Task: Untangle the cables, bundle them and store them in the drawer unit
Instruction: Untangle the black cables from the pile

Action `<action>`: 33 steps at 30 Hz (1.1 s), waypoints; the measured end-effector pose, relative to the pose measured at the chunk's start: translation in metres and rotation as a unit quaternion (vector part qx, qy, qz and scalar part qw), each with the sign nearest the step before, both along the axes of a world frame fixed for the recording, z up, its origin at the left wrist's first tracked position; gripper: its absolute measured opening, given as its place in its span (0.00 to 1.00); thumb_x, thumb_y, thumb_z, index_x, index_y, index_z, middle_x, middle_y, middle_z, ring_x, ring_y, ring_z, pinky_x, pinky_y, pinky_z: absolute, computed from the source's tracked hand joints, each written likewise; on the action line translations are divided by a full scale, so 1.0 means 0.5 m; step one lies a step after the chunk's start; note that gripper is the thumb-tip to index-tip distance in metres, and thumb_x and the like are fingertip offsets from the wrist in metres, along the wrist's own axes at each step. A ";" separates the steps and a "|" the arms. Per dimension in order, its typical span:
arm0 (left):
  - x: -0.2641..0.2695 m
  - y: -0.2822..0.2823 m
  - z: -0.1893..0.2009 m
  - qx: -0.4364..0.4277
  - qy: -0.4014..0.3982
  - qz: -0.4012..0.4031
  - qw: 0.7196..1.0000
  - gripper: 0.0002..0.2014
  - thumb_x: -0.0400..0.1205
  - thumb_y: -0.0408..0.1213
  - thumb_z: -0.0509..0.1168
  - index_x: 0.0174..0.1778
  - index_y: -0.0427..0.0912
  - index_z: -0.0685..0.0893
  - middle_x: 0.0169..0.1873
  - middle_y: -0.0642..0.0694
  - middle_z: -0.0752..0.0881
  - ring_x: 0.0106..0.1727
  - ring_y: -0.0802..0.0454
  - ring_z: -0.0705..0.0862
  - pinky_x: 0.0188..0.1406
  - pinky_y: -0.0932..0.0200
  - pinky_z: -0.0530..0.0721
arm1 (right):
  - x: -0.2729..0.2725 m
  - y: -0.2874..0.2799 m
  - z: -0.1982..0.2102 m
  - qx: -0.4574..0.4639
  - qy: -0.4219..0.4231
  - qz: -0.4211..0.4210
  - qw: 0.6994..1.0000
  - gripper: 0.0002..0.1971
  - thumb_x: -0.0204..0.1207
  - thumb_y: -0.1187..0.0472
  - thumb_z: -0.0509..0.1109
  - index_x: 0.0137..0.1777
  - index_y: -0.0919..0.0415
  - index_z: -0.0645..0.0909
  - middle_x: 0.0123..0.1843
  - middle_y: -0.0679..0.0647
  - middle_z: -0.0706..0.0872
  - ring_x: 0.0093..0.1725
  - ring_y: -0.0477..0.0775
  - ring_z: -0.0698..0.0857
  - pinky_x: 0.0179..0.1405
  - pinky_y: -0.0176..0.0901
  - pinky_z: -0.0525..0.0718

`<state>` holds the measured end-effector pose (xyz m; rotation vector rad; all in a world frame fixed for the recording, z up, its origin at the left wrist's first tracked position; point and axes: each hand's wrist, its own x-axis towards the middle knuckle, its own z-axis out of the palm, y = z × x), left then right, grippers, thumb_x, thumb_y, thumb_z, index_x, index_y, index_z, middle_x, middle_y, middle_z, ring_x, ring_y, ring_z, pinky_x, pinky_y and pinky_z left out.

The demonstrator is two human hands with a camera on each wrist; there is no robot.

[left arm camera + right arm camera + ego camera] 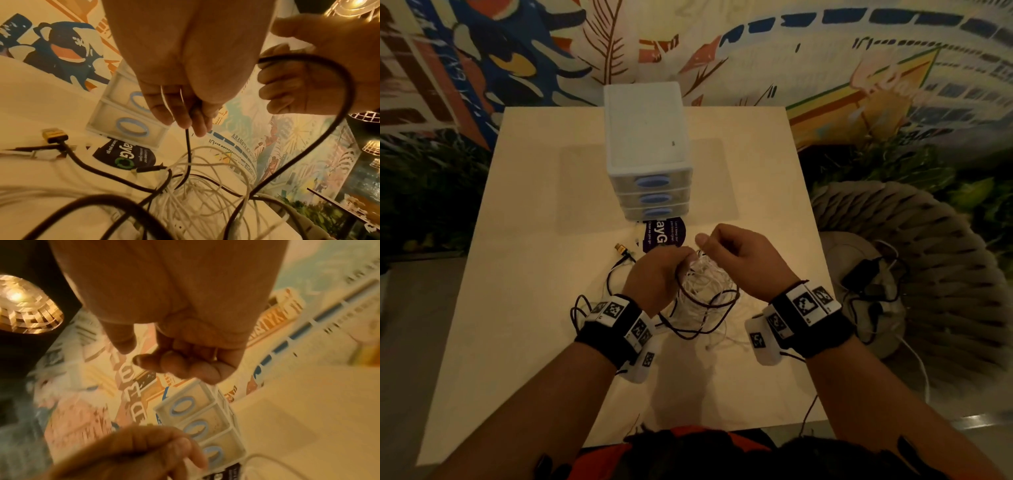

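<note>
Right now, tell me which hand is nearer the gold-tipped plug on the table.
Left. The left hand sits just right of the gold-tipped plug; the right hand is farther right, past the tangle.

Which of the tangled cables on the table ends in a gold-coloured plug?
The black cable on the left: its gold plug lies on the table beside the purple sticker. The white cables show no such plug.

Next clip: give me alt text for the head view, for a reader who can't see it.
Left hand and right hand pinch strands of a tangle of white and black cables above a light table. Behind stands a white three-drawer unit, drawers shut, a purple sticker before it.
</note>
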<state>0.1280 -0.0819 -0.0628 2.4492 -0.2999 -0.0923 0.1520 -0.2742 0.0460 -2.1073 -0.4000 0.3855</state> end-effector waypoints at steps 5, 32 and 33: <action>0.010 -0.027 0.071 0.002 0.020 0.005 1.000 0.04 0.81 0.35 0.64 0.46 0.43 0.84 0.37 0.50 0.86 0.39 0.49 0.82 0.39 0.51 0.80 | -0.014 0.018 -0.009 -0.201 0.008 0.136 0.970 0.20 0.83 0.34 0.62 0.40 0.48 0.79 0.39 0.47 0.86 0.38 0.44 0.82 0.39 0.42 0.77; 0.006 -0.020 0.063 0.063 -0.085 -0.009 0.994 0.25 0.83 0.57 0.55 0.44 0.44 0.93 0.34 0.46 0.84 0.40 0.44 0.80 0.35 0.53 0.74 | -0.008 -0.015 -0.047 -0.188 -0.235 -0.010 0.954 0.31 0.72 0.51 0.68 0.78 0.46 0.74 0.64 0.48 0.86 0.64 0.54 0.81 0.68 0.55 0.76; 0.003 -0.026 0.066 0.063 -0.084 -0.011 0.994 0.22 0.82 0.51 0.57 0.42 0.43 0.92 0.35 0.45 0.85 0.41 0.43 0.81 0.34 0.52 0.77 | -0.011 0.012 -0.039 -0.211 -0.218 0.017 0.953 0.30 0.74 0.49 0.67 0.78 0.47 0.74 0.64 0.49 0.86 0.63 0.55 0.83 0.66 0.55 0.78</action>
